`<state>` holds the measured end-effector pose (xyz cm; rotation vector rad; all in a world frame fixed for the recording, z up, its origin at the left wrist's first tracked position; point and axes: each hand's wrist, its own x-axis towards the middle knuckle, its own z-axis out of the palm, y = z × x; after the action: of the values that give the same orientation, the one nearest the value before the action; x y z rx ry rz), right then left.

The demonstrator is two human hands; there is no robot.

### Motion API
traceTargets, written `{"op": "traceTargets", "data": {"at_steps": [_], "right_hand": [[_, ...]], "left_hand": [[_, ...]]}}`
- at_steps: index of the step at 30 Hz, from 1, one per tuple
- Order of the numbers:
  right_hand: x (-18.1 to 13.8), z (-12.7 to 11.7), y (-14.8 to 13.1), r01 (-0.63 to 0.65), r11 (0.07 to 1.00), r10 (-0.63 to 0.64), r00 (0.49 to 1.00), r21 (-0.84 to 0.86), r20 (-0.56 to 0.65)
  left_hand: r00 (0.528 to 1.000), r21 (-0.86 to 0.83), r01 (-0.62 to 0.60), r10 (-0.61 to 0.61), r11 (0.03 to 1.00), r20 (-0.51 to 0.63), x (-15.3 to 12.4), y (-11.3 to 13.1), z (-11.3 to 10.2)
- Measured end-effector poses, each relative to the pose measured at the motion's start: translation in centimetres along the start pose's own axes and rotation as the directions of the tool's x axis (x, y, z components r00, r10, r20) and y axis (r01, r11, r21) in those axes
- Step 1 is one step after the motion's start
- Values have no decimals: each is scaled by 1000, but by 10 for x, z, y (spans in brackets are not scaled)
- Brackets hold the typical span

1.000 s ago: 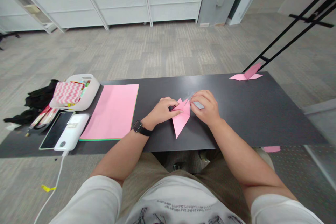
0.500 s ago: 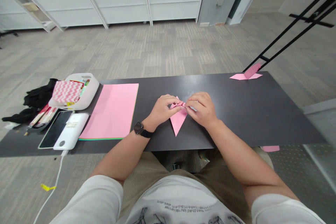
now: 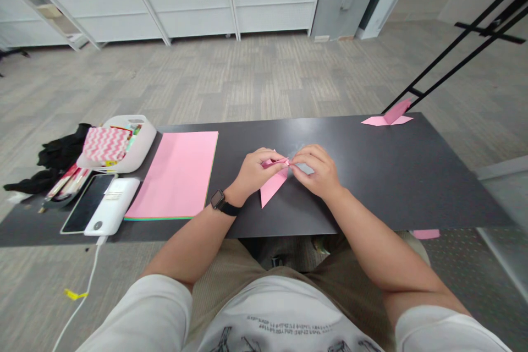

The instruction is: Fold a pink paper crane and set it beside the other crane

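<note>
The folded pink paper is lying near the middle of the dark counter, close to the person's edge, its long point slanting down toward the person's left and its upper end lifting a little off the surface. Both hands are meeting at that upper end. The left hand is curling over it from the left, thumb and fingertips closing on the narrow pink fold, so its grip is clamped on the paper. The right hand is coming in from the other side, knuckles up and wrist low, its fingertips pinching the same fold just beside the left thumb. Both forearms are angling inward from the person's lap, and a black watch is sitting on the left wrist. To the left, a stack of pink sheets is lying flat, well apart from the hands. Beyond it a phone and a white power bank are resting side by side, with a white tray behind them. Another pink folded piece is sitting at the far right corner.
</note>
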<state>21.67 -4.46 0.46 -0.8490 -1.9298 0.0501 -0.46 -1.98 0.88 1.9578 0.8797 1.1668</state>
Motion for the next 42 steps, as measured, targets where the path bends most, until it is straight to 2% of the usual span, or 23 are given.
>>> {"op": "traceTargets", "data": {"at_steps": [7,14,21,29,42], "right_hand": [[0,0,-2,29,999,-30,999,-36,-35],[-1,0,-2,37,998,-39,999,-48,-24],[-2,-1,-1,-89,996,89,996,-5,-11],[-2,1,0,-150,988,149,988,45,29],[-1,1,1,-160,982,159,987,96,17]], "left_hand": [[997,-80,73,-73,994,1,-1,2,2],[997,-121,71,-71,990,3,-2,1,4],[997,-96,75,-76,993,-3,-1,2,2],[996,-76,80,-82,994,-17,-1,1,2],[997,-66,65,-67,996,-29,0,0,1]]}}
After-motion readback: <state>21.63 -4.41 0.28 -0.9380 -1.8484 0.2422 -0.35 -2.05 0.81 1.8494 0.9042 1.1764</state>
